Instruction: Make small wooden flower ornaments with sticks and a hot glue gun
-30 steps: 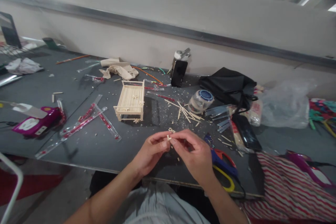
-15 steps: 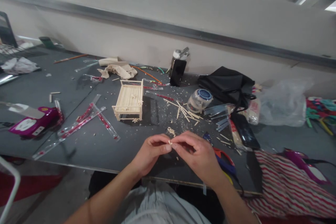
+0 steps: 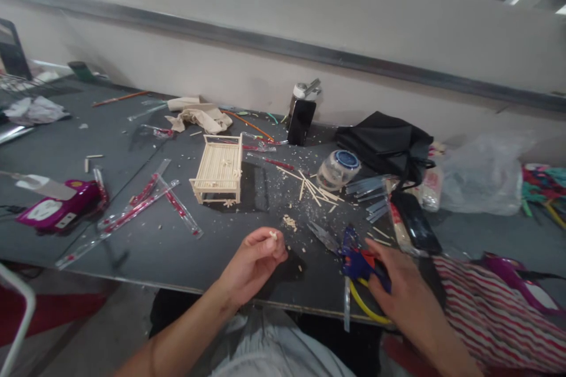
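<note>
On the counter, the clock is counted from the left hand, with twelve pointing to the wall. Between nine and ten o'clock lies a purple glue gun, and at about ten there are clear strips with red inside. At eleven o'clock stands a small bed model, made from pale sticks. The left hand holds a small pale piece narrowly, between the thumb and the finger, above the near edge. Between one and two o'clock there is a little heap of pale bits, then some thin loose sticks and, farther, a jar with blue lid. A tool with grey tip and blue handle lies toward three o'clock. The right hand, also near three, is over this handle, thumb and fingers wide apart; whether it touches, I cannot tell. At its own three o'clock is a striped cloth.
</note>
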The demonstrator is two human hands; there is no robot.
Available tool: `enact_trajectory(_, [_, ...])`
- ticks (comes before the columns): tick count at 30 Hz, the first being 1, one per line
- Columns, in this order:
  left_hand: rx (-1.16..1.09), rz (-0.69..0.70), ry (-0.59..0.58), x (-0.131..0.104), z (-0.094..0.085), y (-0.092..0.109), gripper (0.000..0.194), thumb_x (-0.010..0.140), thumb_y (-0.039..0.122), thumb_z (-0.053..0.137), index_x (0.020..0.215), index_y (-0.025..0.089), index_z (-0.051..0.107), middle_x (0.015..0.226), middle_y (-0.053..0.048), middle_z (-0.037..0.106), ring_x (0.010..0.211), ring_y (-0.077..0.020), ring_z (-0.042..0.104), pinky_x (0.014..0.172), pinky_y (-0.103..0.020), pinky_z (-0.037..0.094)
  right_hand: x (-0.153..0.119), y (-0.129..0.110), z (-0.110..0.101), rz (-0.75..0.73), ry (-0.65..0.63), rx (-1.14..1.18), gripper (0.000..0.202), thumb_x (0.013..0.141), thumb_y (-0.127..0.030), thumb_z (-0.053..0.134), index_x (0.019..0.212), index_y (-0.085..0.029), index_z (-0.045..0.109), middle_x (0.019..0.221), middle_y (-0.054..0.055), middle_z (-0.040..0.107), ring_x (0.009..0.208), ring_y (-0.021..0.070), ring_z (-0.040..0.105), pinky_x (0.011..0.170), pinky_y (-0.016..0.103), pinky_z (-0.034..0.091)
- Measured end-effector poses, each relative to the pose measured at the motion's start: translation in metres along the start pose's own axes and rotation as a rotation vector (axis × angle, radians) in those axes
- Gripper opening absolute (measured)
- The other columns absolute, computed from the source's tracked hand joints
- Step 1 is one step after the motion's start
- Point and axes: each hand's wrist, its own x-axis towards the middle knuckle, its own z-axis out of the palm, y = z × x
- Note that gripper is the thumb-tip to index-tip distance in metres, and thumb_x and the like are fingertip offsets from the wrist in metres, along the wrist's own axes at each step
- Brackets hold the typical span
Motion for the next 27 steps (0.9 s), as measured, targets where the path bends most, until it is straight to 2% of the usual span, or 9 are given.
enact_trajectory(3, [0.015, 0.006, 0.018, 0.0, 0.0, 0.0, 0.015, 0.069, 0.02, 0.082, 0.08, 0.016, 0.074, 0.067, 0.001, 0.057, 0.064, -0.0095, 0.046, 0.066, -0.025, 0.036, -0.017, 0.012, 0.015, -0.025, -0.072, -0.053, 0.05, 0.081, -0.017, 0.046, 0.13, -0.012, 0.049, 0.121, 0.018, 0.062, 0.108, 0.0314, 0.061, 0.09, 0.05, 0.052])
enact_trajectory(6, [0.034, 0.016, 0.028, 0.0, 0.0, -0.001, 0.016, 0.068, 0.02, 0.083, 0.081, 0.016, 0.075, 0.067, 0.001, 0.057, 0.064, -0.0096, 0.046, 0.066, -0.026, 0.036, -0.019, 0.009, 0.021, -0.006, -0.053, -0.037, 0.045, 0.084, -0.022, 0.047, 0.127, -0.011, 0.052, 0.119, 0.019, 0.062, 0.107, 0.032, 0.062, 0.091, 0.052, 0.052])
enact_trajectory(12, [0.01, 0.03, 0.005, 0.002, 0.001, -0.003, 0.016, 0.069, 0.024, 0.084, 0.076, 0.016, 0.073, 0.069, 0.002, 0.053, 0.063, -0.0087, 0.044, 0.063, -0.025, 0.035, -0.005, -0.002, 0.003, 0.199, 0.038, 0.169, 0.037, 0.08, -0.031, 0.053, 0.113, -0.016, 0.062, 0.109, 0.014, 0.067, 0.099, 0.0296, 0.066, 0.09, 0.047, 0.053])
enact_trajectory(14, [-0.019, 0.036, -0.007, 0.002, 0.002, -0.003, 0.017, 0.069, 0.026, 0.084, 0.075, 0.017, 0.072, 0.068, 0.003, 0.051, 0.062, -0.0082, 0.042, 0.062, -0.024, 0.033, -0.005, -0.008, -0.01, 0.351, 0.084, 0.35, 0.038, 0.077, -0.036, 0.06, 0.111, -0.019, 0.064, 0.104, 0.011, 0.07, 0.093, 0.0284, 0.067, 0.084, 0.043, 0.055])
enact_trajectory(16, [-0.045, 0.044, -0.019, 0.003, 0.002, -0.004, 0.017, 0.069, 0.027, 0.084, 0.075, 0.017, 0.071, 0.067, 0.004, 0.048, 0.061, -0.0077, 0.041, 0.06, -0.023, 0.033, -0.007, -0.019, -0.023, 0.536, 0.106, 0.656, 0.038, 0.077, -0.041, 0.062, 0.11, -0.021, 0.065, 0.094, 0.008, 0.072, 0.076, 0.0246, 0.068, 0.068, 0.036, 0.057])
enact_trajectory(18, [-0.066, 0.045, -0.022, 0.003, 0.001, -0.004, 0.017, 0.07, 0.027, 0.084, 0.076, 0.017, 0.071, 0.067, 0.004, 0.047, 0.06, -0.0073, 0.04, 0.06, -0.023, 0.033, -0.01, -0.036, -0.032, 0.667, 0.074, 1.048, 0.037, 0.08, -0.044, 0.059, 0.106, -0.021, 0.068, 0.085, 0.008, 0.072, 0.058, 0.0209, 0.063, 0.052, 0.032, 0.053])
enact_trajectory(20, [-0.085, 0.048, -0.012, 0.004, 0.0, -0.005, 0.018, 0.07, 0.027, 0.084, 0.076, 0.017, 0.07, 0.066, 0.004, 0.046, 0.06, -0.0068, 0.039, 0.06, -0.022, 0.033, -0.011, -0.055, -0.037, 0.713, -0.004, 1.344, 0.037, 0.082, -0.046, 0.054, 0.104, -0.019, 0.07, 0.083, 0.01, 0.071, 0.049, 0.019, 0.059, 0.043, 0.031, 0.048])
enact_trajectory(23, [-0.107, 0.058, 0.011, 0.005, -0.002, -0.006, 0.019, 0.068, 0.027, 0.085, 0.075, 0.018, 0.07, 0.067, 0.005, 0.047, 0.058, -0.0063, 0.039, 0.059, -0.022, 0.034, -0.014, -0.082, -0.033, 0.708, -0.12, 1.507, 0.042, 0.082, -0.051, 0.055, 0.102, -0.017, 0.071, 0.08, 0.011, 0.07, 0.045, 0.0172, 0.055, 0.039, 0.031, 0.045])
enact_trajectory(27, [-0.116, 0.068, 0.048, 0.006, -0.002, -0.005, 0.022, 0.067, 0.028, 0.086, 0.074, 0.018, 0.068, 0.069, 0.005, 0.048, 0.057, -0.0058, 0.039, 0.059, -0.022, 0.035, -0.015, -0.105, -0.023, 0.722, -0.199, 1.519, 0.043, 0.081, -0.055, 0.059, 0.094, -0.016, 0.072, 0.081, 0.012, 0.071, 0.06, 0.0207, 0.064, 0.053, 0.031, 0.053])
